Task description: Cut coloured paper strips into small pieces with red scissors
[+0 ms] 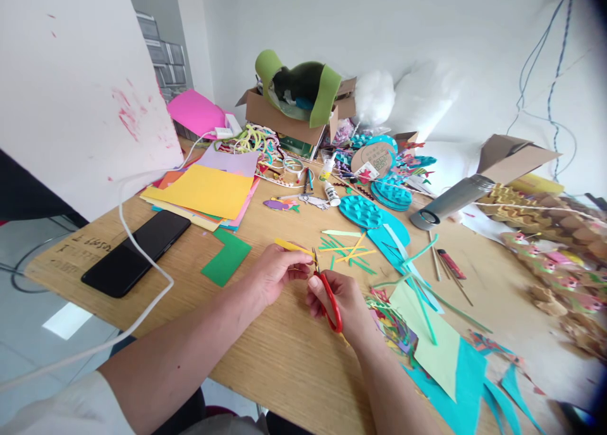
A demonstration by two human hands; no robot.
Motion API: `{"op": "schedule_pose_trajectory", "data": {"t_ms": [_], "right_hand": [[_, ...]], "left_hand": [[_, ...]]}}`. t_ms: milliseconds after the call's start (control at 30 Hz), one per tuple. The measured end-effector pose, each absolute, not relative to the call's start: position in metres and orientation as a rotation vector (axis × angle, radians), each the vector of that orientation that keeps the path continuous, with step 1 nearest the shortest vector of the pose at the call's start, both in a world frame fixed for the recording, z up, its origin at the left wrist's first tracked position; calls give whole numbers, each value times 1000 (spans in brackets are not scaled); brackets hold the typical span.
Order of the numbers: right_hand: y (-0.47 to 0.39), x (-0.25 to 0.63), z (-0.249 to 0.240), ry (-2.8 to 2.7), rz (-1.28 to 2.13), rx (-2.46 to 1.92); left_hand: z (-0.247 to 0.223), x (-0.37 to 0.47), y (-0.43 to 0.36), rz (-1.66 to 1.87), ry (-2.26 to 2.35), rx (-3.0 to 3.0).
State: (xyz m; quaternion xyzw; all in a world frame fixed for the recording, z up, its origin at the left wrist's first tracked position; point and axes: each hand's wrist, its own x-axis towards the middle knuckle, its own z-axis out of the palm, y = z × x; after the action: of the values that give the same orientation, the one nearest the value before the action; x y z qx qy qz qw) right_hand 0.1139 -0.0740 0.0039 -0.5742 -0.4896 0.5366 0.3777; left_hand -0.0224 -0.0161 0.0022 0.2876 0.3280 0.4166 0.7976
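My left hand (279, 272) pinches a narrow yellow paper strip (290, 246) over the middle of the table. Red-handled scissors (333, 305) are in my right hand (342, 294), their blades at the right end of the yellow strip. Just beyond the blades lies a loose pile of thin green and yellow paper strips (348, 253). A cut piece of green paper (226, 258) rests to the left of my left hand. To the right of my right hand is a heap of colourful paper scraps (391, 324).
A black phone (137, 251) with a white cable (142, 248) across it lies left, near stacked coloured paper (208, 191). Glue bottles (331, 193), a box (284, 116), a metal flask (453, 201) and turquoise paper (467, 384) are around the table.
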Motion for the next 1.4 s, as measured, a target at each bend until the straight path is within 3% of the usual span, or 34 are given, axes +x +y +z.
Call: {"op": "schedule_pose_trajectory", "data": {"t_ms": [1400], "right_hand": [[-74, 115, 4, -1258, 1361, -1504]], "left_hand": [[4, -22, -16, 830, 714, 656]]}}
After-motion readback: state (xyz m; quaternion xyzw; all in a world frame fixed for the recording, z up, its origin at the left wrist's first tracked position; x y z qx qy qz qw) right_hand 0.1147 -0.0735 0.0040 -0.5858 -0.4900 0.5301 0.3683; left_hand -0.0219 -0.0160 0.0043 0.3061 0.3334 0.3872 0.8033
